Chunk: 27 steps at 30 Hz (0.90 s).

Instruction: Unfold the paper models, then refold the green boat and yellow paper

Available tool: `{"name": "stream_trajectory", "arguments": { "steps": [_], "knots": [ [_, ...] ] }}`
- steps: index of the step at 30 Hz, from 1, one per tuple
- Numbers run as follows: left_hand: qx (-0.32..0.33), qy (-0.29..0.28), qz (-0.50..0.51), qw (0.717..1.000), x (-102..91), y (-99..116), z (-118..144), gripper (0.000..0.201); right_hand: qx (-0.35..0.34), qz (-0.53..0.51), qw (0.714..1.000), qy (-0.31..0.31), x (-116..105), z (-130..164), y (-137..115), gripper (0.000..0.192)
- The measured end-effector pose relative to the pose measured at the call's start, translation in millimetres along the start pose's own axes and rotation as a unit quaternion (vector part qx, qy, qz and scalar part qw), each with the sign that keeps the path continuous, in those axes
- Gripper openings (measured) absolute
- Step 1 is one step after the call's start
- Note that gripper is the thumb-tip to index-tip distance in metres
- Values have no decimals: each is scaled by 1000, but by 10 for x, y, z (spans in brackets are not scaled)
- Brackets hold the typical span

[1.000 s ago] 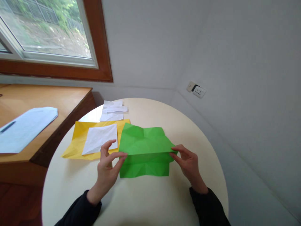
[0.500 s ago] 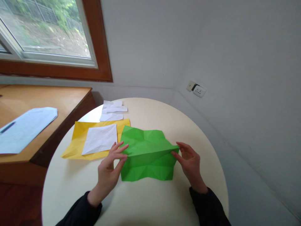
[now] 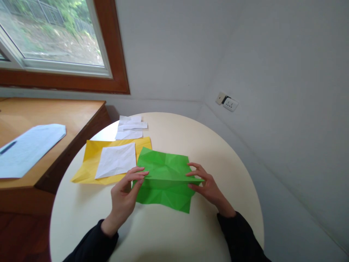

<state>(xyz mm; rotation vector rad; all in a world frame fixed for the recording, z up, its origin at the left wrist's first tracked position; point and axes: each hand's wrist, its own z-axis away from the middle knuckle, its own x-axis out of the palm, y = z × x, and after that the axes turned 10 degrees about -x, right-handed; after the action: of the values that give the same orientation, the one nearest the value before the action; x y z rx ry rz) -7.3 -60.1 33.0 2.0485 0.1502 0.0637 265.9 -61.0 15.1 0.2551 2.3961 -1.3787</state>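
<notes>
A creased sheet of green paper (image 3: pixel 163 165) lies across the front middle of the round table, with a raised fold running from side to side. My left hand (image 3: pixel 124 194) pinches the left end of that fold between thumb and fingers. At its right end, my right hand (image 3: pixel 207 185) grips the ridge, thumb below and fingers above. Fold marks cross the sheet, and its lower half hangs in shade toward me. The sheet's left side is close to a yellow paper (image 3: pixel 89 163), on which a white sheet (image 3: pixel 116 162) rests.
Several white paper pieces (image 3: pixel 129 133) lie at the back left of the white round table (image 3: pixel 218 153). A wooden desk (image 3: pixel 79 109) at the left bears pale papers (image 3: pixel 35 145) and a pen (image 3: pixel 8 147). A wall socket (image 3: pixel 230 104) is behind.
My right hand has moved left and slightly down along the fold, and my left hand a little left. The green paper's right side has come down, and its lower right corner has turned toward me.
</notes>
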Motion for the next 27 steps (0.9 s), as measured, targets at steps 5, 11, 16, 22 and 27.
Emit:
{"name": "stream_trajectory", "arguments": {
  "steps": [5,11,16,22,27],
  "knots": [
    [-18,-7,18,1000,8,5,-9,5,15,-57,997,42,45,-14,-26,17],
    [-117,-59,-12,991,-14,-35,2,25,91,-123,980,130,71,3,-19,29],
    [-235,-138,5,962,-2,-69,-10,49,114,-158,961,195,71,-1,-31,31],
    [-264,-237,-9,935,36,-110,-6,35,150,-188,940,241,62,-6,-38,34],
    [-320,-258,24,911,64,-131,7,34,175,-188,931,258,66,-7,-17,36]
  ]
}}
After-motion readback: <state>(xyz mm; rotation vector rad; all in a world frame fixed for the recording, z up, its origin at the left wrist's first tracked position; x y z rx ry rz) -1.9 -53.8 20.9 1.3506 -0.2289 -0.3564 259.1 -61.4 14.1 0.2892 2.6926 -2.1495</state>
